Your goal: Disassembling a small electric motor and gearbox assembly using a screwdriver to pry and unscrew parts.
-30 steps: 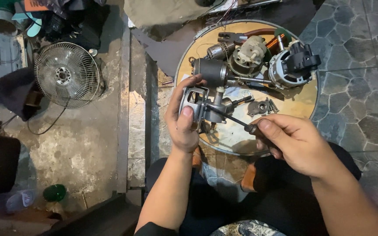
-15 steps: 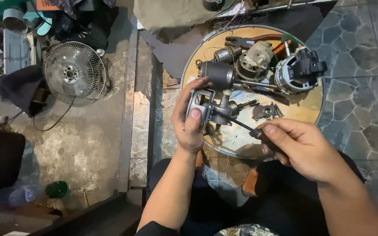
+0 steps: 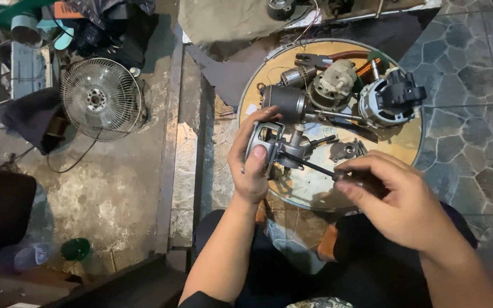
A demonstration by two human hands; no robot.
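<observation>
My left hand grips a grey metal motor housing above the near edge of a round wooden tray. My right hand holds a dark-handled screwdriver; its thin shaft points left, and its tip meets the housing. Both forearms reach up from the bottom of the view over my dark-clothed legs.
The tray carries a dark cylindrical motor, a cream motor with copper windings, a white and black motor, pliers and small parts. A fan guard lies on the concrete at left. A green bottle lies lower left.
The view has shifted slightly, so the tray and fan guard sit further right. Both hands keep their hold on the housing and screwdriver, with the right hand turned a little.
</observation>
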